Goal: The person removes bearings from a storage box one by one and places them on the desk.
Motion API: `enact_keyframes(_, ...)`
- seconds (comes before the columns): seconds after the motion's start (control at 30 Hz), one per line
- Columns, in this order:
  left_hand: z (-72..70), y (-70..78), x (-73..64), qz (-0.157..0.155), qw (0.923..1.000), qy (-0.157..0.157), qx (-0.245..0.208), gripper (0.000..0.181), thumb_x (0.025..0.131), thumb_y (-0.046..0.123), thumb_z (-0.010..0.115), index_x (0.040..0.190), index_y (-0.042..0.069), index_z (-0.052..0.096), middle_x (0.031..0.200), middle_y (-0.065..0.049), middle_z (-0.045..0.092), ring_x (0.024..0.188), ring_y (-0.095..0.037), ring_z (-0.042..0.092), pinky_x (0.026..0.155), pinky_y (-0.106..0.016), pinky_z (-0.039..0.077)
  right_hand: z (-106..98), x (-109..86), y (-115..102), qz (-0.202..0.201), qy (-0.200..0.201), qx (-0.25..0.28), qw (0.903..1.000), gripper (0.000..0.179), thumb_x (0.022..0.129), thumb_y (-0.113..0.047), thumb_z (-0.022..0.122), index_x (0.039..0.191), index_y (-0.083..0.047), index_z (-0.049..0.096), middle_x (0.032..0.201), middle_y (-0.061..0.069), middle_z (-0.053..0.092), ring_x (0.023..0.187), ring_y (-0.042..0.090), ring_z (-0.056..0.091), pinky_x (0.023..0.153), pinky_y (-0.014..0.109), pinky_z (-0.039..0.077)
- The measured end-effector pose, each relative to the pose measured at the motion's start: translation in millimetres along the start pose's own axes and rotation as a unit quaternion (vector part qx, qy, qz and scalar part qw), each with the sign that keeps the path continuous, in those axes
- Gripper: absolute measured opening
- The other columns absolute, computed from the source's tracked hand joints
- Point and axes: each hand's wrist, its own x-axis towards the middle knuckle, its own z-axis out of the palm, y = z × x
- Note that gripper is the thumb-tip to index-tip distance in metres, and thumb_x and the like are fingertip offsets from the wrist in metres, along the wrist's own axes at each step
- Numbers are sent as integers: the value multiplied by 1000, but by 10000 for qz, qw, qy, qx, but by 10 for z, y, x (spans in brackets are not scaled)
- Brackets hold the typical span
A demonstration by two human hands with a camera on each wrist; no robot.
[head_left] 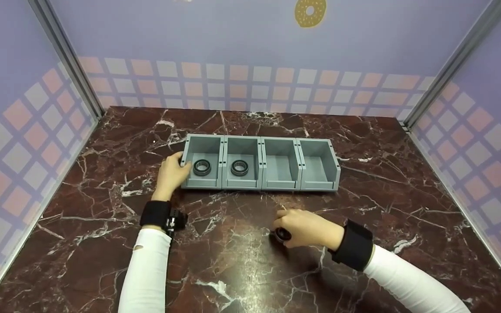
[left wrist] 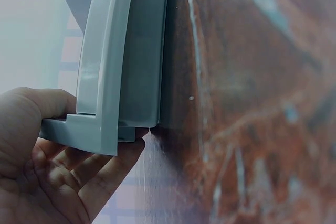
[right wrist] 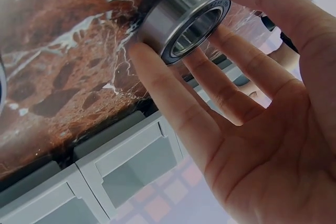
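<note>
My right hand [head_left: 305, 227] pinches a ball bearing [right wrist: 184, 22], a steel ring with a dark seal, between thumb and fingers. The bearing is low over the table, in front of the row of grey bins, standing on edge in the head view. My left hand [head_left: 172, 174] grips the left side wall of the leftmost bin [head_left: 202, 183], its thumb over the wall and its fingers outside, as the left wrist view shows. One bearing [head_left: 202, 167] lies in that leftmost bin, and another bearing [head_left: 239, 168] lies in the second bin [head_left: 242, 184].
To the right in the same joined row are a third bin [head_left: 280, 167] and a fourth bin [head_left: 318, 167], both without bearings. Beneath everything is a dark red marbled table [head_left: 233, 269]. Purple checkered panels [head_left: 250, 34] stand along the back and both sides.
</note>
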Motion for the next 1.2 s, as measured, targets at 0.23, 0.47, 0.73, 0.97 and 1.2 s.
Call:
enact_keyframes(0.23,-12,7,-21,-17,10000,-47,13,51,99,12,57,145,-10,52,123,-32,67,85,-40,65,84,-54,49,22,-10,-5,11,34,6,10000,21,71,-5,82,88,-9,70,84,0,54,72,16,56,64,31,50)
enact_keyframes(0.47,-10,4,-26,-4,10000,-94,-5,51,100,11,57,146,-10,51,129,-32,64,85,-39,64,83,-51,48,39,-23,-8,58,17,23,10000,23,72,-5,82,93,-9,73,86,0,57,75,18,60,65,32,52)
enact_keyframes(0.73,-17,8,-23,-31,10000,-50,28,51,99,11,57,145,-10,52,126,-32,66,92,-42,66,88,-55,49,55,-11,-12,109,51,-15,9999,25,73,-7,83,97,-9,76,89,2,59,78,19,63,66,32,55)
enact_keyframes(0.97,-15,5,-21,-51,10000,-59,14,51,99,12,58,145,-10,52,128,-32,65,99,-44,67,91,-56,49,65,-15,-9,70,65,-55,9999,27,72,-6,83,98,-8,76,90,3,60,79,21,64,67,33,56)
enact_keyframes(1.2,-16,1,-19,5,10000,-77,34,51,100,12,58,145,-10,52,129,-33,64,92,-42,67,86,-54,50,76,-17,-8,106,85,-47,9999,28,72,-7,84,98,-7,76,91,3,60,80,21,64,69,33,57)
